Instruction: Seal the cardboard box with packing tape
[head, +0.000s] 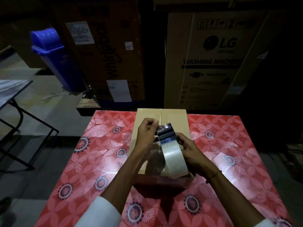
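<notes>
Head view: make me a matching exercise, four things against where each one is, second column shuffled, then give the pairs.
Things:
1. cardboard box
2. tape roll
3. blue bin
4. bracelet

Places:
A. on the floor, far left
B. held between both hands
C. on the right wrist
D. on the red floral table

Pairs: 1-D, 2-B, 3-A, 4-C

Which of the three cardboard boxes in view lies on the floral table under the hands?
The small plain cardboard box, flaps closed; the two large printed cartons stand on the floor behind.
</notes>
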